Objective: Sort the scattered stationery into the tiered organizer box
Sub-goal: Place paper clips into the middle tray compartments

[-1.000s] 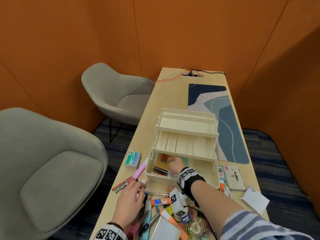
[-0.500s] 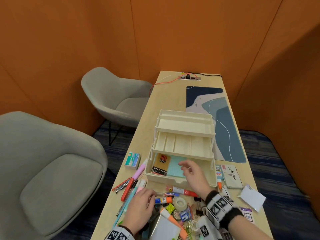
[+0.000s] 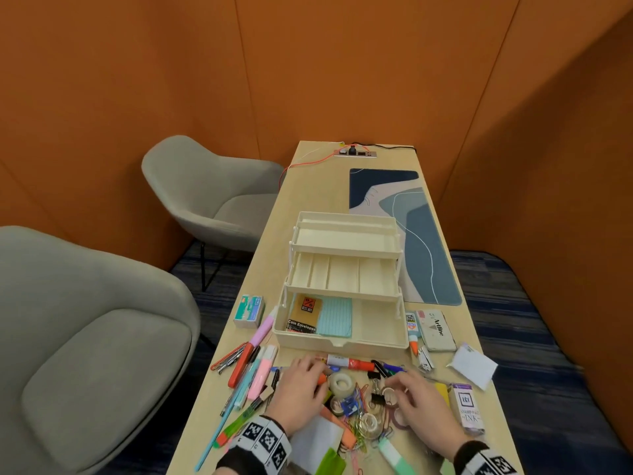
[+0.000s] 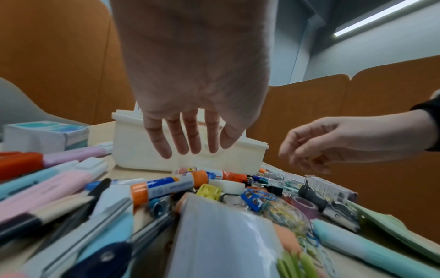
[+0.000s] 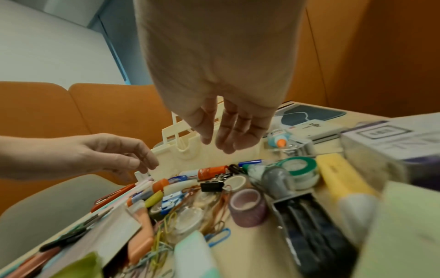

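Observation:
The cream tiered organizer box (image 3: 342,342) stands open on the table, its upper trays swung back. Its bottom compartment holds a coin-envelope pack (image 3: 305,315) and a teal pad (image 3: 335,317). In front of it lies a pile of stationery: glue sticks (image 3: 349,363), a clear tape roll (image 3: 340,383), binder clips, paper clips and highlighters (image 3: 262,371). My left hand (image 3: 308,371) hovers over the pile's left part, fingers straight and holding nothing (image 4: 188,143). My right hand (image 3: 399,389) hovers over the clips and tape rolls, fingers relaxed and holding nothing (image 5: 226,135).
A staples box (image 3: 250,311) sits left of the organizer. An Artline box (image 3: 436,329), a glue bottle (image 3: 411,329), white paper (image 3: 474,365) and a stamp-pad ink box (image 3: 469,409) lie to the right. A desk mat (image 3: 421,241) lies behind, and grey chairs (image 3: 85,337) stand left.
My right hand has drawn back out of the organizer's bottom compartment and come down over the pile. My left hand has shifted right from the pens to the pile's middle.

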{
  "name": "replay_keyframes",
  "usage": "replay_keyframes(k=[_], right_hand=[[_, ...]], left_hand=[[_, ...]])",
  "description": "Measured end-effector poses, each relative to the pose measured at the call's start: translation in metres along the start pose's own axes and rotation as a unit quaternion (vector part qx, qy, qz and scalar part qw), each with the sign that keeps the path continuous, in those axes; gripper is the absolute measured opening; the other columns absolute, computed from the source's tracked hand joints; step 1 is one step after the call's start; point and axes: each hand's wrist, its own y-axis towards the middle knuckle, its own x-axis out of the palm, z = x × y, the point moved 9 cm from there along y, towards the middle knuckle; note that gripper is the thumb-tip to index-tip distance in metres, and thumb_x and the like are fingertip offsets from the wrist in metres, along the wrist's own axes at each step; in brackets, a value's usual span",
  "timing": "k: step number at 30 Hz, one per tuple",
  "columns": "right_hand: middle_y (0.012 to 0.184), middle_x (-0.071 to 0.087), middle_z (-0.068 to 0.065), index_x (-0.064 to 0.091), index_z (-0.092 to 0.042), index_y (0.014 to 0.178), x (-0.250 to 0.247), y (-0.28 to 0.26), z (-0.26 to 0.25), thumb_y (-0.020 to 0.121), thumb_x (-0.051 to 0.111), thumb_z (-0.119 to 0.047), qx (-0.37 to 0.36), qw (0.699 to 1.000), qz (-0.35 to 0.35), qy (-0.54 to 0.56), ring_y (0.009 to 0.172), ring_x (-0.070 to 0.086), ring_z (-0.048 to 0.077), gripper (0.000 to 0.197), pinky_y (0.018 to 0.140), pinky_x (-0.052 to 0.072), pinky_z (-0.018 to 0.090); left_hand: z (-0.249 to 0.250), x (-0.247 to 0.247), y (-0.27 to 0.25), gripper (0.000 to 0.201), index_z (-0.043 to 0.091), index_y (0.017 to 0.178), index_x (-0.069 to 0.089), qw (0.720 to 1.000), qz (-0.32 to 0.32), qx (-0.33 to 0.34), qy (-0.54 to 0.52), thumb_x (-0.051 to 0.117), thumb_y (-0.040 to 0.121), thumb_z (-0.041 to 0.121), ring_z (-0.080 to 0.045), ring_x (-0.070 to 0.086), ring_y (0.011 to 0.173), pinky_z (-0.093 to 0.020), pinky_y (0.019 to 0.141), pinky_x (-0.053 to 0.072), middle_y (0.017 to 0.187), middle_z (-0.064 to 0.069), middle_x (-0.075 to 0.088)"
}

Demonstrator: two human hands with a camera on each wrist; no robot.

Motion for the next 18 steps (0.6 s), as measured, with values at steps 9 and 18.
replay_keyframes(k=[9, 18], right_hand=[[0.103, 0.052, -0.014, 0.061, -0.026, 0.102, -0.026, -0.018, 0.043, 0.096, 0.045, -0.011, 0.074, 0.995, 0.065, -0.014, 0.094, 0.052, 0.001, 0.023, 0.080, 0.039, 0.012], [0.107, 0.045, -0.015, 0.054, -0.028, 0.117, 0.026, -0.019, -0.010, 0.094, 0.046, -0.021, -0.054, 0.993, -0.033, -0.099, 0.099, 0.045, 0.001, 0.025, 0.080, 0.038, 0.014]], left_hand=[[-0.012, -0.010, -0.001, 0.025, 0.026, 0.116, 0.056, 1.000, 0.024, -0.002, -0.019, 0.048, 0.094, 0.017, -0.004, 0.052, 0.095, -0.018, 0.083, 0.043, 0.114, 0.011, 0.052], [0.037, 0.020, -0.005, 0.022, 0.022, 0.112, 0.056, 0.996, -0.013, 0.084, 0.026, 0.047, 0.093, 0.021, -0.011, 0.045, 0.107, -0.024, 0.093, 0.037, 0.114, 0.006, 0.053]])
